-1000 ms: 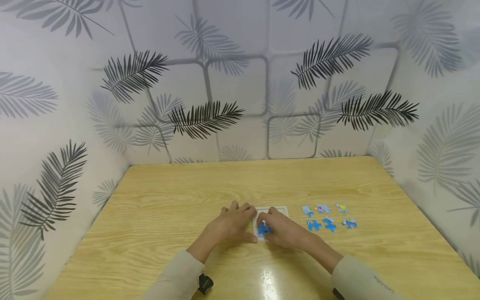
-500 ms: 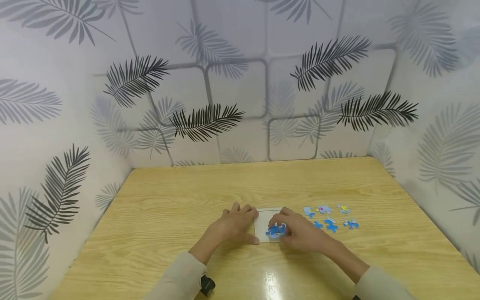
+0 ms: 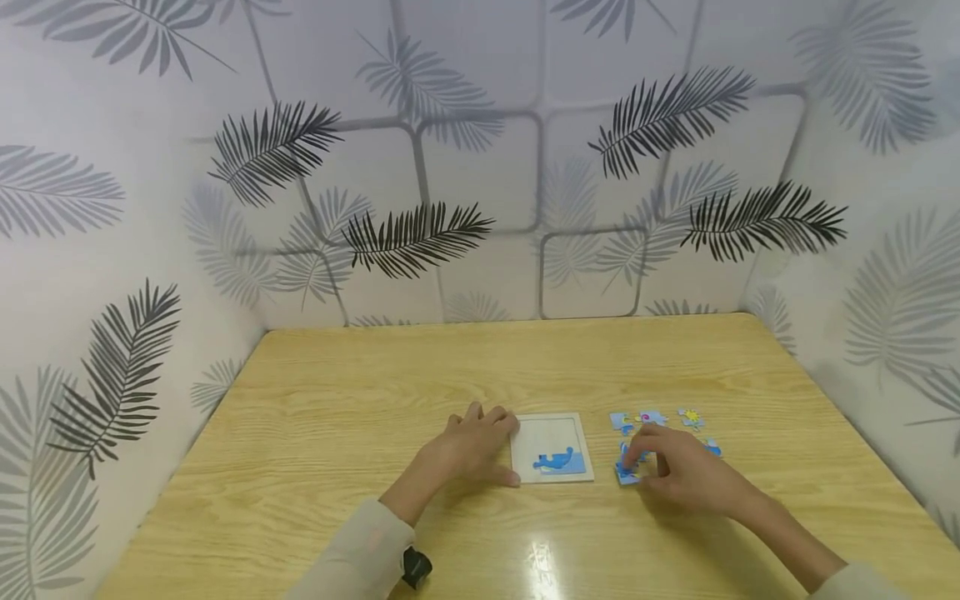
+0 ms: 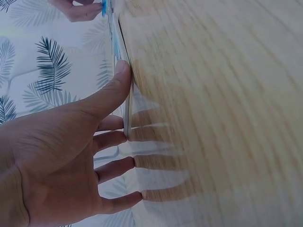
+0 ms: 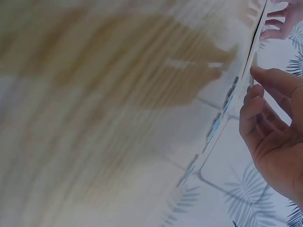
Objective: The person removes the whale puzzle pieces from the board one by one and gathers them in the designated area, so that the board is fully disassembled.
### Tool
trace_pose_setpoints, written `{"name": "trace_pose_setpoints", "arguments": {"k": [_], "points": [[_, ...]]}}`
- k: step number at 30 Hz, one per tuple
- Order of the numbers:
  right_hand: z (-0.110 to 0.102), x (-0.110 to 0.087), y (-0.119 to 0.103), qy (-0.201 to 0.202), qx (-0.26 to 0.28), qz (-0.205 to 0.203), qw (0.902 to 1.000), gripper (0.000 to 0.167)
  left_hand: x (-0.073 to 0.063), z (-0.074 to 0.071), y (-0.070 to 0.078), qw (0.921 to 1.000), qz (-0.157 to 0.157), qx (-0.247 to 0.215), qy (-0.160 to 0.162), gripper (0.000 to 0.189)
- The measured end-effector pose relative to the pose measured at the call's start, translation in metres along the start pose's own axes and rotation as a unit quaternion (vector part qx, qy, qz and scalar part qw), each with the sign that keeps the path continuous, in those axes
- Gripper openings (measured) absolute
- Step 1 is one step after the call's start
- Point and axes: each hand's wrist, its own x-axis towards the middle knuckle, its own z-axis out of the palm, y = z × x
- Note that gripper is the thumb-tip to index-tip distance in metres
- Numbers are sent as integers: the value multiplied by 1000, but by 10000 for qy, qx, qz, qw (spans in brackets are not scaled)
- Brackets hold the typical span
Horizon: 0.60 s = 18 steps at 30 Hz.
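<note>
A square white puzzle tray (image 3: 540, 430) lies on the table with blue jigsaw pieces (image 3: 573, 463) fitted in its near right part. My left hand (image 3: 476, 448) rests along the tray's left side, with the thumb (image 4: 113, 93) at the near corner and the other fingers spread down onto the table. To the right of the tray, my right hand (image 3: 684, 471) pinches a blue puzzle piece (image 3: 626, 477) between thumb and index finger, low over the table. The right wrist view shows these fingertips (image 5: 255, 71) together near the table surface.
Several loose puzzle pieces lie right of the tray: a pale one (image 3: 619, 422), a pink-and-blue one (image 3: 651, 418), a piece with a yellow sun (image 3: 691, 416) and a blue one (image 3: 712, 447) partly behind the right hand. Patterned walls rise behind the wooden table (image 3: 360, 375).
My right hand has moved right, from the tray's near left part to beside the loose pieces, carrying a blue puzzle piece. The left hand has stayed at the tray's left edge.
</note>
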Motion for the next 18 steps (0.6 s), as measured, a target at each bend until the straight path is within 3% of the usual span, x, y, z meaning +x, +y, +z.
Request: {"name": "trace_pose_setpoints", "arguments": {"k": [8, 18], "points": [[-3, -17, 11, -94, 72, -179, 9998, 37, 2, 2, -1, 10000, 37, 63, 38, 75], [-4, -16, 17, -300, 218, -266, 9990, 34, 3, 1, -1, 10000, 4, 58, -12, 74]]}}
